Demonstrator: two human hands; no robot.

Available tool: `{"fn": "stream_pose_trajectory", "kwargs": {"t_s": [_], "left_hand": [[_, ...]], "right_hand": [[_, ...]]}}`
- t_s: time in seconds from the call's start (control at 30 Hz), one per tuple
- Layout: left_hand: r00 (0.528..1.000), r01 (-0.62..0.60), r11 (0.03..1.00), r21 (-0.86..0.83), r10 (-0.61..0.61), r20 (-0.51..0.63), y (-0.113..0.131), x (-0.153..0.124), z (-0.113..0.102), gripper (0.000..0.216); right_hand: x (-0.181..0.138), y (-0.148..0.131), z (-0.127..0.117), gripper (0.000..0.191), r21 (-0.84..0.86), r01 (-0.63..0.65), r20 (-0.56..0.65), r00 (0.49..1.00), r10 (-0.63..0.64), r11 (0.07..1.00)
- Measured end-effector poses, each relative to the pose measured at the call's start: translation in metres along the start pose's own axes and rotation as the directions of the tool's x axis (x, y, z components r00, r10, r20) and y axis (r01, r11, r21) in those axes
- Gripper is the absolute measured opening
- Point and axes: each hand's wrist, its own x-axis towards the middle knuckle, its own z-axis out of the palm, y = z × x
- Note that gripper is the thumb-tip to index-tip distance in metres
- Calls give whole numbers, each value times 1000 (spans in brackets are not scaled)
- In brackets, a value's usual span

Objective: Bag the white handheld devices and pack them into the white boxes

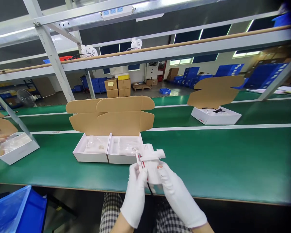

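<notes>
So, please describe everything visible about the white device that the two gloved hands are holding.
The white device looks like smooth plastic, with a short barrel pointing right and a red strip on its left edge. A thin dark cord hangs below it. It is held above the near edge of the green belt, just in front of the right open box. The left hand and right hand, both in white gloves, grip it from below.

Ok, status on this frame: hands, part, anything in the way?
Left hand and right hand both gripping white device. Held above belt edge. Two open boxes just behind; nothing blocking.
</notes>
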Motion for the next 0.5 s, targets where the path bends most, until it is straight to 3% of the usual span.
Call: {"fn": "stream_pose_trajectory", "kwargs": {"t_s": [0.1,0.2,0.37,0.5], "left_hand": [[984,159,945,-286,-128,125,4,14,5,47],[969,216,882,-420,-142,200,-1,18,2,45],[958,270,864,-425,-198,208,-11,12,-8,43],[969,233,885,-404,-174,178,-17,11,-16,47]], "right_hand": [[6,0,-9,53,-208,-23,-6,1000,22,978],[1,3,-6,53,-250,-52,-82,996,32,967],[-17,12,7,52,-189,-36,-137,990,9,981],[-23,17,14,49,-131,-18,-94,996,6,991]]}}
